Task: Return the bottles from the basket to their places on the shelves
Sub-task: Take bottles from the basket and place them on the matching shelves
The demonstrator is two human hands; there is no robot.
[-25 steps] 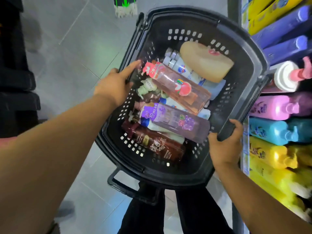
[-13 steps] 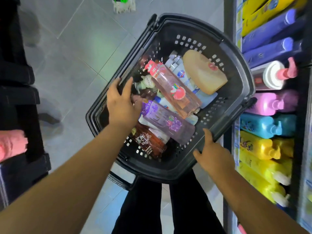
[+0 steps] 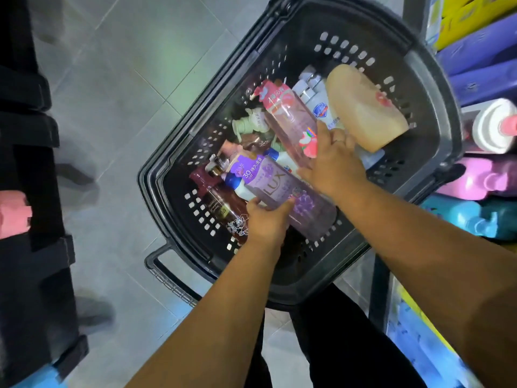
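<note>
A black plastic basket (image 3: 436, 88) sits in front of me, filled with several bottles lying on their sides. My left hand (image 3: 267, 221) grips the lower edge of the purple LUX bottle (image 3: 282, 189). My right hand (image 3: 334, 161) lies over the bottom end of the pink transparent bottle (image 3: 288, 116), fingers spread; whether it grips it is not clear. A beige bottle (image 3: 363, 107) rests at the basket's far right, with a white-and-blue bottle (image 3: 319, 107) beside it. A dark brown bottle (image 3: 221, 208) lies along the near left wall.
Shelves on the right hold purple bottles (image 3: 484, 79), a white pump bottle (image 3: 492, 124), pink bottles (image 3: 481, 180) and teal bottles (image 3: 481, 219). A dark shelving unit (image 3: 30, 247) stands at the left. Grey tiled floor (image 3: 117, 107) lies between, and my dark trouser legs (image 3: 335, 345) are below the basket.
My right hand left the basket's rim and moved in onto the pink bottle. My left hand slid down to the purple LUX bottle and closed on it.
</note>
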